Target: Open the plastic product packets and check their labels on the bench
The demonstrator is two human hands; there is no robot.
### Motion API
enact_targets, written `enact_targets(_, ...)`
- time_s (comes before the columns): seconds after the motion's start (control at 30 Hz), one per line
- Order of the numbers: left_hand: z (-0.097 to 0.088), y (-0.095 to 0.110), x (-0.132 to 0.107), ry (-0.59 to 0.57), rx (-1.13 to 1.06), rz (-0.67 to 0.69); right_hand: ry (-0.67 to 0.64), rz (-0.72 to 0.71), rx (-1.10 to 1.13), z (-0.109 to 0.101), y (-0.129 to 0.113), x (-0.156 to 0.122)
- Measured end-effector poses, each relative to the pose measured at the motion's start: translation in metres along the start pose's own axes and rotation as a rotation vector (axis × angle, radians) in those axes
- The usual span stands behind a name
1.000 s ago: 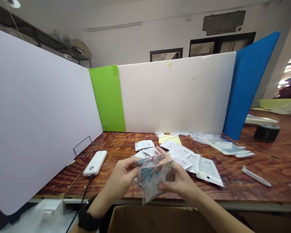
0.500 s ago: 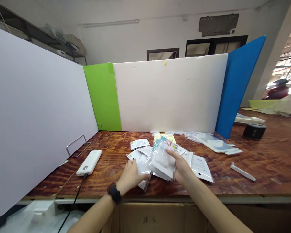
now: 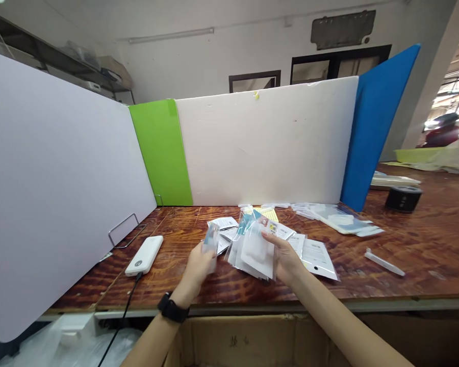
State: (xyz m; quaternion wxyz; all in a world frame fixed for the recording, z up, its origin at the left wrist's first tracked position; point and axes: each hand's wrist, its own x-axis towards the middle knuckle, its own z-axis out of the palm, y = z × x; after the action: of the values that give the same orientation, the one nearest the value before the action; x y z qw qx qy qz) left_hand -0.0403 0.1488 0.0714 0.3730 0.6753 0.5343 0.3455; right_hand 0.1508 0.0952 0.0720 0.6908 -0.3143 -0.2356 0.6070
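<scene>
My right hand (image 3: 288, 260) is closed on a fanned stack of clear plastic packets (image 3: 258, 250) with white and teal cards inside, its thumb on top. To the left, my left hand (image 3: 199, 262), with a black watch on its wrist, grips one single packet (image 3: 211, 239), blurred by motion and tilted up. Between and behind the hands, several white printed packets (image 3: 224, 223) lie on the wooden table. Another packet with a black dot (image 3: 319, 259) rests flat beside my right hand. A yellow dotted sheet (image 3: 271, 214) is partly covered behind the stack.
A white power bank (image 3: 144, 255) with a black cable lies at left near a wire stand (image 3: 127, 232). White, green and blue panels (image 3: 268, 148) wall off the back. Clear plastic sleeves (image 3: 340, 221), a white plastic strip (image 3: 384, 262) and a black round object (image 3: 403, 199) are at right. Below the edge stands a cardboard box (image 3: 248, 339).
My left hand has picked up a packet from the table and moved slightly left with it. The stack in my right hand is more fanned out. The view has shifted slightly.
</scene>
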Motion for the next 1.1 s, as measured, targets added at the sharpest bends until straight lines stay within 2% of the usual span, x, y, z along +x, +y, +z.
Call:
enact_targets(0.17,0.003,0.021,-0.018,-0.152,-0.370,0.083,-0.237,-0.028,-0.048,0.010,0.005,-0.010)
enact_targets(0.27,0.005,0.032,-0.026,-0.218,-0.522,0.141,-0.315,-0.097,-0.081,0.017,0.005,-0.015)
enact_targets(0.43,0.010,0.051,-0.028,-0.332,-0.609,0.181,-0.332,-0.207,-0.130,0.021,0.005,-0.020)
enact_targets(0.57,0.016,0.060,-0.029,-0.491,-0.615,0.247,-0.281,-0.306,-0.210,0.016,0.003,-0.022)
enact_targets(0.63,0.019,0.059,-0.029,-0.541,-0.611,0.242,-0.268,-0.294,-0.259,0.012,0.002,-0.021)
enact_targets(0.77,0.027,0.049,-0.026,-0.452,-0.660,0.141,-0.244,-0.309,-0.329,0.006,0.005,-0.013)
enact_targets(0.93,0.027,0.032,-0.014,-0.390,-0.685,0.204,-0.216,-0.356,-0.430,0.001,0.016,0.001)
enact_targets(1.1,0.022,0.007,-0.006,-0.406,-0.691,0.200,-0.262,-0.317,-0.566,-0.002,0.030,0.008)
